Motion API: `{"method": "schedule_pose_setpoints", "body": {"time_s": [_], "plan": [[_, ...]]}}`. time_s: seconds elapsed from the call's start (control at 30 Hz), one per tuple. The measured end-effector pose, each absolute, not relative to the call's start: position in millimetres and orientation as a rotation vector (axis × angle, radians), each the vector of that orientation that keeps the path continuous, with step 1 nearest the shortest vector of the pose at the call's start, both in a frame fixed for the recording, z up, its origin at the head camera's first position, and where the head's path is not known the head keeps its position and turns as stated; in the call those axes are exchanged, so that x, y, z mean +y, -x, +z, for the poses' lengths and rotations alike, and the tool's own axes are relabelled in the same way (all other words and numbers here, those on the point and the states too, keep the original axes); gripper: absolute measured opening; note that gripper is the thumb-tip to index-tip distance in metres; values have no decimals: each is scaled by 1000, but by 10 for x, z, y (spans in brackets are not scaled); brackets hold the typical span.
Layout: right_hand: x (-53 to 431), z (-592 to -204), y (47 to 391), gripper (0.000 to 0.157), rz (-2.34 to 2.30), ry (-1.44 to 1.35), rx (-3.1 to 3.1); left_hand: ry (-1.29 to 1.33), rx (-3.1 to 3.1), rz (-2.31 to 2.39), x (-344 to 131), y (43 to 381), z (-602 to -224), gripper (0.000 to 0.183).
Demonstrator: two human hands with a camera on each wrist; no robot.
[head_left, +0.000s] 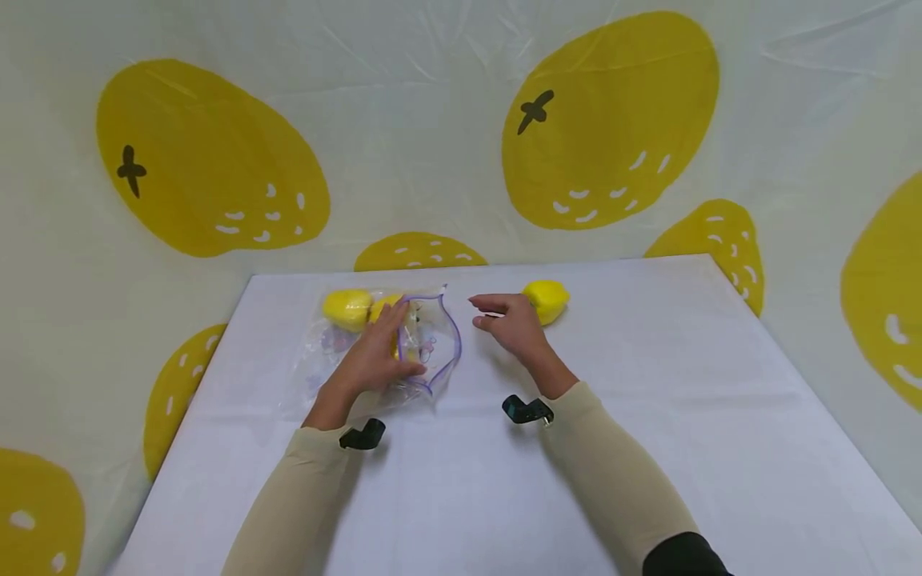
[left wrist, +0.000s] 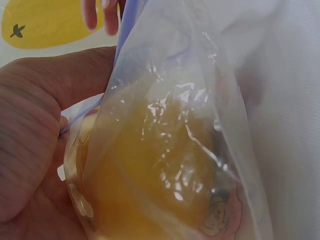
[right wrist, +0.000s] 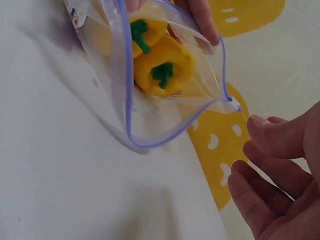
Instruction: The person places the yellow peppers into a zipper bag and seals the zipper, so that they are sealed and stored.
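A clear zip bag [head_left: 439, 348] with a purple-edged mouth lies on the table, the mouth spread toward the right. Inside are yellow bell peppers [right wrist: 162, 67] with green stems, at least two of them. My left hand [head_left: 374, 356] is at that mouth, thumb and fingers spread apart and touching its sides; part of it is hidden behind the film. Close to the bag's opening, my right hand [head_left: 515, 324] hovers with loosely bent fingers [right wrist: 252, 200] and nothing in them. Just beyond it sits another yellow bell pepper [head_left: 547, 300], partly covered by the hand.
A white cloth covers the table [head_left: 648, 448]. Behind and beside it hangs a pale sheet [head_left: 418, 120] printed with large yellow fruit shapes. Black wrist cameras [head_left: 526, 410] sit at both cuffs.
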State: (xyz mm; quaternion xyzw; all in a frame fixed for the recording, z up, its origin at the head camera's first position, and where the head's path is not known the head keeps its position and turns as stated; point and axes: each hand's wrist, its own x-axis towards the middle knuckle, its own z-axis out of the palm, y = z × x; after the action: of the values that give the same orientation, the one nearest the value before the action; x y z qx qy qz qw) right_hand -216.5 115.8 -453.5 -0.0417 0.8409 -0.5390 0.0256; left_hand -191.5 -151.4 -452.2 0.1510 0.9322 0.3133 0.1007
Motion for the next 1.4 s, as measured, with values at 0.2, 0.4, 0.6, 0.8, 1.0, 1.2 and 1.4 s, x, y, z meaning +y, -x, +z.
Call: {"method": "schedule_pose_setpoints", "body": {"time_s": [0.2,0.4,0.6,0.8,1.0,1.2,1.4], "plan": [[1294,-4481,2183,38,-1692,73,2607,-469,2745,949,-1526,1929,-4533,116],[1442,-4436,2201,37,-1744,42,2635,-468,2748,930,-1535,1938,-4531,115],[1588,-4385,2219,36,-1762,-9,2686,-453,2733,937,-1542,1937,-4535,116],[1741,-4325,2230,36,-1824,-153,2649,-455,2735,934,-1550,1938,-4539,117],[1936,-4360,2264,37,-1896,-274,2656,-480,2739,935,-1554,1940,-4536,116],[2122,-4449,2274,41,-1824,-407,2688,-486,2738,931,-1547,1932,-4532,116],[2180,-4541,2290,50,-1717,-609,2657,-472,2733,931,-1552,1933,-4526,115]]}}
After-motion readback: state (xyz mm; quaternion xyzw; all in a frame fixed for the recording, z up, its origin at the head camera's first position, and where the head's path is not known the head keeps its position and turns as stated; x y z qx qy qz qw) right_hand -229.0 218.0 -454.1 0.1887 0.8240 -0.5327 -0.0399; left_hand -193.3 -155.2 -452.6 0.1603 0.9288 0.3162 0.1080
